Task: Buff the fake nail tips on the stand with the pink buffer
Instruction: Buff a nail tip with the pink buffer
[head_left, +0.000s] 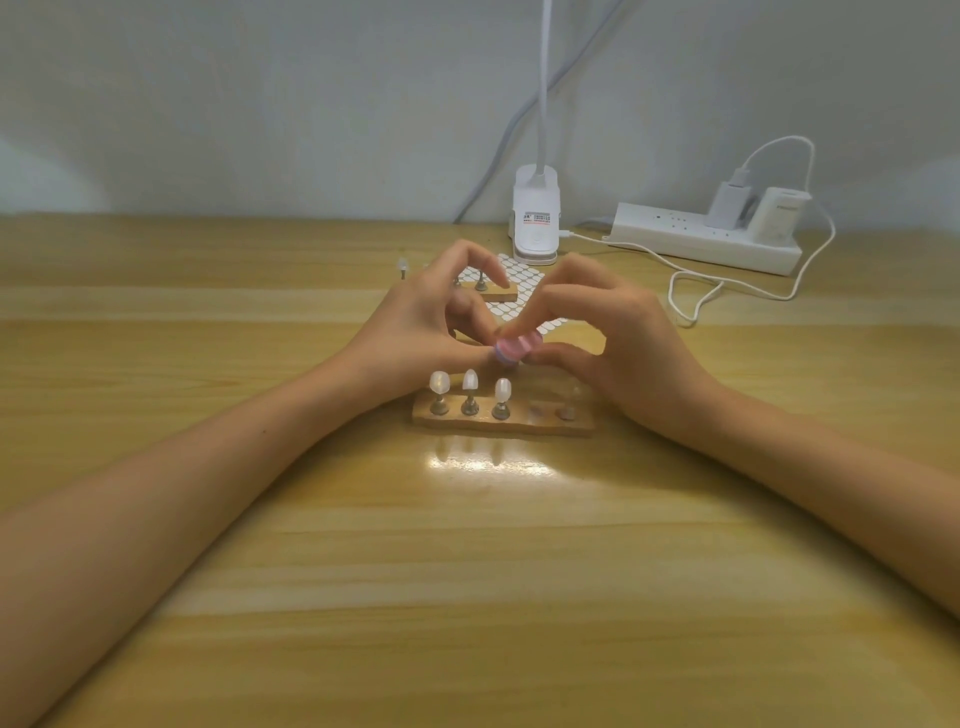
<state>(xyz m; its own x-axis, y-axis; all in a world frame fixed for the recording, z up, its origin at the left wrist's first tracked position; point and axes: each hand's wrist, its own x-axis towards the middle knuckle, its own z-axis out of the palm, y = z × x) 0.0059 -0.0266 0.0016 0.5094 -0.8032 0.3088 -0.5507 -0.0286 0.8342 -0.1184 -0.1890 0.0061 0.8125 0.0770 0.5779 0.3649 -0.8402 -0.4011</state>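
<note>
Just beyond the stand (511, 427), above the tabletop (467, 571), your right hand (618, 343) pinches the buffer (517, 347); your left hand (423, 325) curls against its left end, grip unclear. Three tips (470, 379) stand at the stand's left.

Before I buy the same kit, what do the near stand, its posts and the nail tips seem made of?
Near stand: apparently wood, tan and matte. Posts: probably metal, grey with dull shine. Nail tips: likely plastic, milky, glossy highlights.
</note>
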